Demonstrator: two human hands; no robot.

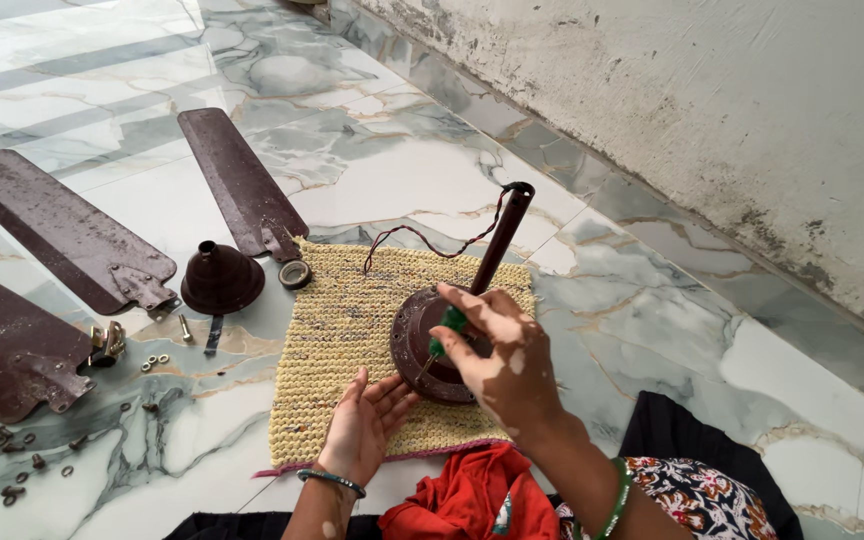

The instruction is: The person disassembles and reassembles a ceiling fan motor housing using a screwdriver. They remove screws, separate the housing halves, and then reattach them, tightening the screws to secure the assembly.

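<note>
— On the woven mat [342, 330], where does our fan motor [422, 345] lie?
— Right under our right hand [497, 360], whose grip is closed on a green-handled screwdriver [449, 328], tip down at the housing; the rod [500, 240] runs up and away.
— And our left hand [362, 425]?
— Open, holding nothing, palm up just beside the motor's near edge. Blades [62, 230], cup [220, 278] and screws [157, 362] lie well apart, left; nothing blocks us.
</note>
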